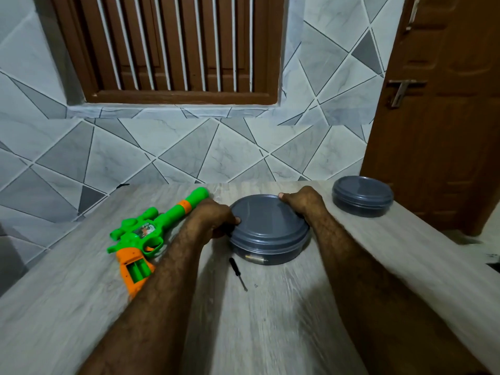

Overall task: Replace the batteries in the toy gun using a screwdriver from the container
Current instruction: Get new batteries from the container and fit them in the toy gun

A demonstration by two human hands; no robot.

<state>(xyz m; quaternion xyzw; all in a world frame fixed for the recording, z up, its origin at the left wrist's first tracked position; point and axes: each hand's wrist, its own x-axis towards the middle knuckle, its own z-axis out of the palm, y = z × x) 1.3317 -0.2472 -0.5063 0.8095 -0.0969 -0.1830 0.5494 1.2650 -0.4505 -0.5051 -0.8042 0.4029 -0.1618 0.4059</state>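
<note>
A round grey container [266, 228] with its lid on stands at the middle of the table. My left hand [213, 219] grips its left rim and my right hand [304, 200] grips its far right rim. Something small and metallic shows through its clear wall at the front. A small black screwdriver [237, 273] lies on the table just in front of the container. The green and orange toy gun [147, 234] lies to the left, with its grip compartment open and green cells visible inside.
A second lidded grey container [362, 196] stands at the table's far right edge. A tiny screw-like speck [256, 286] lies near the screwdriver tip. The wooden table [270, 320] butts against a tiled wall; a brown door is on the right.
</note>
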